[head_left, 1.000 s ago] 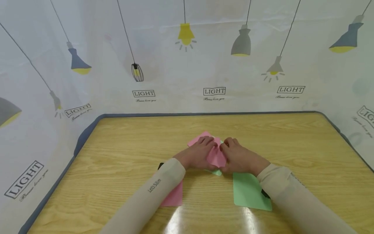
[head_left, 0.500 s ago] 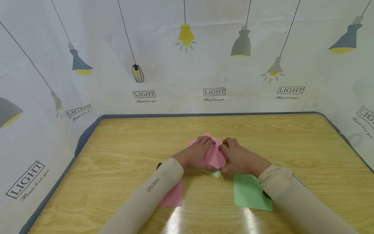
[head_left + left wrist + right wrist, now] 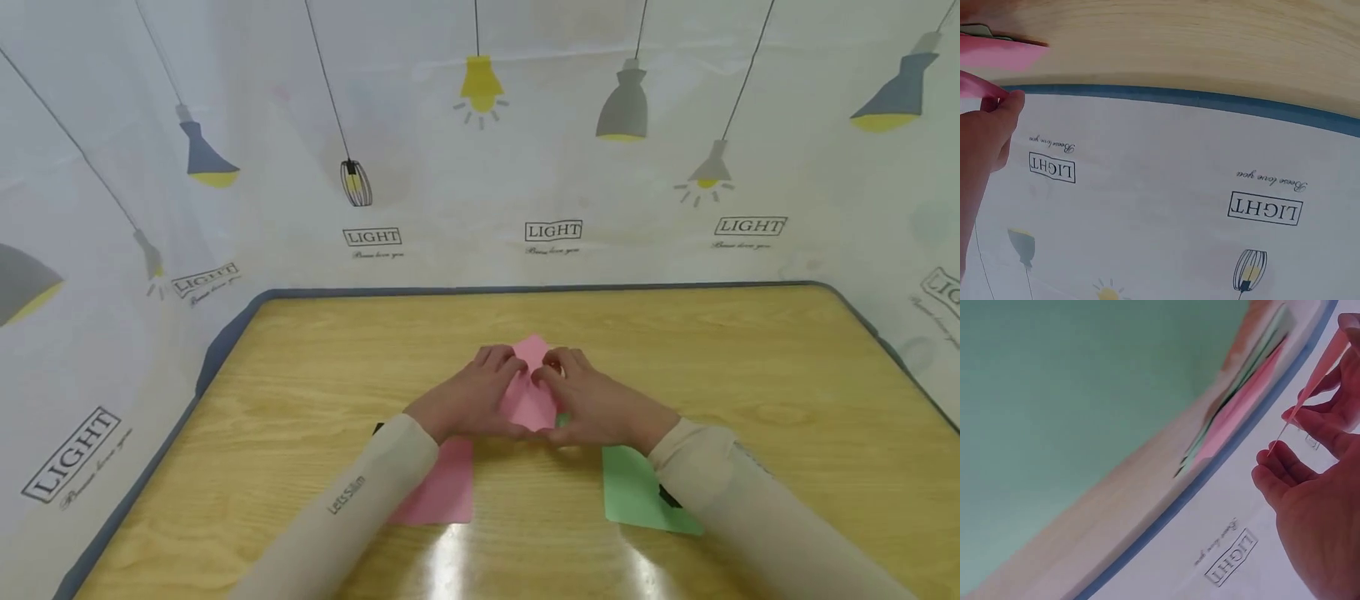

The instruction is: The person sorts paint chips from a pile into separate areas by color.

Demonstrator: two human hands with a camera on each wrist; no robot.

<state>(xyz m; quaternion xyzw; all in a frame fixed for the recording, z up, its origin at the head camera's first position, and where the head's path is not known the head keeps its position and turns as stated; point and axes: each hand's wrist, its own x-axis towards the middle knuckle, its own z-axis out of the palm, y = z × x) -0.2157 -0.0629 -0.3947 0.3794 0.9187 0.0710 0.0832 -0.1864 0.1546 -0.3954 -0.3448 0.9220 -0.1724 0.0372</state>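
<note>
My left hand and right hand hold a pink sheet of paper between them, its near edge toward me. In the left wrist view, fingertips pinch the raised edge of this sheet. From the right wrist, the sheet shows nearly edge-on, fingers of both hands at it. Below it, on the table, lie another pink sheet and some green sheets, stacked loosely. The hands cover most of this stack in the head view.
One pink sheet lies by my left forearm, a green sheet by my right. Both are partly under the sleeves on the wooden table. A blue edge and a white printed curtain stand behind.
The held pink sheet has shifted left, and my left hand has moved left with it. The hands' fingers now sit closer to its middle, and less green shows beneath.
</note>
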